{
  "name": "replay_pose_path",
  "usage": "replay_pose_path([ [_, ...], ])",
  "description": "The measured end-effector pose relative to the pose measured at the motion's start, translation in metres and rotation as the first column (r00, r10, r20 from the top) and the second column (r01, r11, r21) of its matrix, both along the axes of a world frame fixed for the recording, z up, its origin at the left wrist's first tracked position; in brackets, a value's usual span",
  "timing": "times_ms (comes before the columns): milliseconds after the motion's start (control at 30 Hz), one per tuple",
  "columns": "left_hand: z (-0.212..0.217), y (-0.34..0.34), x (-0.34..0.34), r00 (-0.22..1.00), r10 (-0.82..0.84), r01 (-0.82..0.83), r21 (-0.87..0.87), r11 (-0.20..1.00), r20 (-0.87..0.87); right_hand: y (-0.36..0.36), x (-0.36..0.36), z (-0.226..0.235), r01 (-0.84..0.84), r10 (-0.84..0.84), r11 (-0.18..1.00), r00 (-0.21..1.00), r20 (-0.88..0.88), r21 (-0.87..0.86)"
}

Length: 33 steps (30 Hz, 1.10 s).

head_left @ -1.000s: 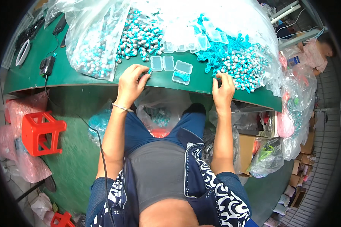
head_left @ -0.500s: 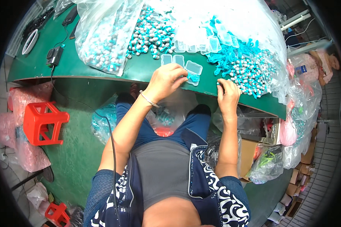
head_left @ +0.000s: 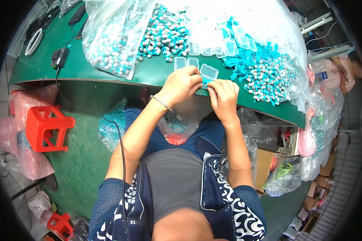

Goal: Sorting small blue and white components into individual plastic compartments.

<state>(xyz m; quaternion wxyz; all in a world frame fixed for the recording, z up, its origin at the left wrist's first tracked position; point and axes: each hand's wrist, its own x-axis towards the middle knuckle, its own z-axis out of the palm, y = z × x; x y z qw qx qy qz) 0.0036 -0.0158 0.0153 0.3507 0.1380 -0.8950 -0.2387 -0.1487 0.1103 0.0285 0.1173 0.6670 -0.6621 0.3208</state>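
Note:
At the table's front edge lies an open clear plastic case (head_left: 209, 72) with its lid raised. A bit of turquoise cord (head_left: 206, 80) shows in its lower part. My left hand (head_left: 181, 85) is closed, thumb and fingers pinched at the case's left side. From the right, my right hand (head_left: 224, 99) meets it, fingertips pressed together over the case; they seem to pinch a small turquoise corded plug, mostly hidden. Two more clear cases (head_left: 186, 63) stand just beyond my left hand. To the right is a heap of grey-and-turquoise corded plugs (head_left: 265, 82).
A clear bag of plugs (head_left: 110, 54) and a loose pile (head_left: 163, 38) lie at the back left. Several empty cases (head_left: 229, 47) sit beyond. A black cable (head_left: 118, 134) hangs across my left side. A red stool (head_left: 48, 127) stands on the floor at left.
My right hand has moved left from beside the plug heap to the open case, close to my left hand. My left hand has shifted only slightly and stays at the case.

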Motion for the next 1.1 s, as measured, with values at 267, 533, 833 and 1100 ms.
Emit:
replay_pose_path([
  [267,0.004,0.005,0.001,0.998,0.049,-0.048,-0.010,0.999,0.039,0.007,-0.005,-0.002,0.192,-0.192,0.981,0.981,0.009,0.006],
  [533,0.002,0.007,-0.001,0.991,0.053,-0.051,-0.025,0.998,0.121,0.012,0.008,-0.016,0.204,-0.194,0.979,0.956,-0.221,0.021],
  [833,0.001,0.010,-0.001,0.996,0.059,-0.059,-0.005,0.998,0.072,0.015,-0.010,-0.007,0.152,-0.151,0.986,0.988,-0.011,0.070],
  [1100,0.003,0.011,-0.001,0.994,0.067,-0.066,-0.008,0.998,0.081,-0.026,-0.035,0.004,0.185,-0.160,0.958,0.979,-0.124,0.221],
])
